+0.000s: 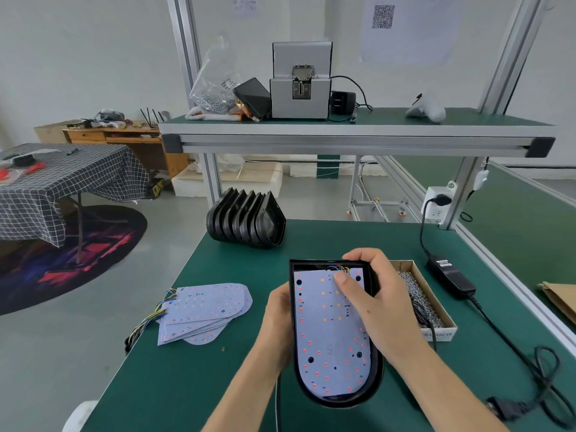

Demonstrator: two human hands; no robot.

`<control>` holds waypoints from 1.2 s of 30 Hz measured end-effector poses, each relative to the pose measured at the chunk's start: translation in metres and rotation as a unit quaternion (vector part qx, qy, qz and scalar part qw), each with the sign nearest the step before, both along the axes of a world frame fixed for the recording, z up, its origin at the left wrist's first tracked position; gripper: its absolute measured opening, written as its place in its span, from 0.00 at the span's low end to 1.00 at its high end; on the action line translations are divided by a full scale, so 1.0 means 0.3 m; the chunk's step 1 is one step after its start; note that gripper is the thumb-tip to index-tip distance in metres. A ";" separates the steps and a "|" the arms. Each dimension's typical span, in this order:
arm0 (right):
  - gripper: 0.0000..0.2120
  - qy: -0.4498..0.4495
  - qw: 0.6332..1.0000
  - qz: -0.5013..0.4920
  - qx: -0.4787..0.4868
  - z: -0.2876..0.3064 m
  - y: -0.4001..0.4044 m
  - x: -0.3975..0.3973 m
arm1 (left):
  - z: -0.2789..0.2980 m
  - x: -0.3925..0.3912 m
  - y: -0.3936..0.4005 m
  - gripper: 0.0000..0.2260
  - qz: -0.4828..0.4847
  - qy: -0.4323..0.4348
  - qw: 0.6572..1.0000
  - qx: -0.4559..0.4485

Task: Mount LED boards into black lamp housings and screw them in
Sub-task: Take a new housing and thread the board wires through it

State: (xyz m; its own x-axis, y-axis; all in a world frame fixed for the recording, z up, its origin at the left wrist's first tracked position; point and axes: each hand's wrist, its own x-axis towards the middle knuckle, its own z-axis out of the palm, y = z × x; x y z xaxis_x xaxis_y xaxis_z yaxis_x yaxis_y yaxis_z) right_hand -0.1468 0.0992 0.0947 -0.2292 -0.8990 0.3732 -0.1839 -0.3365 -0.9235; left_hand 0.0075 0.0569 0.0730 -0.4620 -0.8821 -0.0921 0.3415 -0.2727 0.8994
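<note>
A: Where is the LED board [330, 332] sitting?

B: Inside the black lamp housing [375, 374], face up, its rounded end toward the person and its coloured wires [339, 269] at the far end. The housing is held above the green table [193, 381].

A: And the hands?

B: The left hand [277, 322] grips the housing's left edge, fingers curled round behind it. The right hand [374, 294] holds the far right corner, fingers wrapped over the top rim and the thumb pressing flat on the board just below the wires.

A: What lies beside them?

B: Left of the left hand, a fanned stack of LED boards [205, 310] lies flat on the table, wire bundles trailing off its left side. Beyond both hands, a row of empty black housings [246, 218] stands on edge near the table's far edge. Just right of the right hand is an open cardboard box of screws [419, 294], partly hidden by the wrist. Further right, a black power adapter [450, 274] rests on the table, its cable looping toward the near right corner.

A: Anything overhead?

B: On the shelf [343, 127] beyond the hands, a grey screw feeder [300, 85] sits beside a clear bag of screws [215, 85].
</note>
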 end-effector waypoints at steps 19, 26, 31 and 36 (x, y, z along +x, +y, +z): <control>0.10 0.104 0.994 -0.011 0.008 -0.011 -0.006 -0.001 | 0.038 0.061 0.038 0.09 0.037 -0.118 0.988 -0.091; 0.08 0.112 0.994 0.000 0.022 0.011 0.000 -0.008 | 0.040 0.039 0.050 0.06 0.151 -0.149 0.958 -0.194; 0.08 0.096 0.995 0.007 0.023 0.023 0.007 -0.016 | 0.054 0.033 0.054 0.04 0.163 -0.181 0.945 -0.220; 0.10 0.085 0.996 -0.003 0.027 0.025 0.000 -0.012 | 0.057 0.035 0.049 0.05 0.161 -0.204 0.941 -0.215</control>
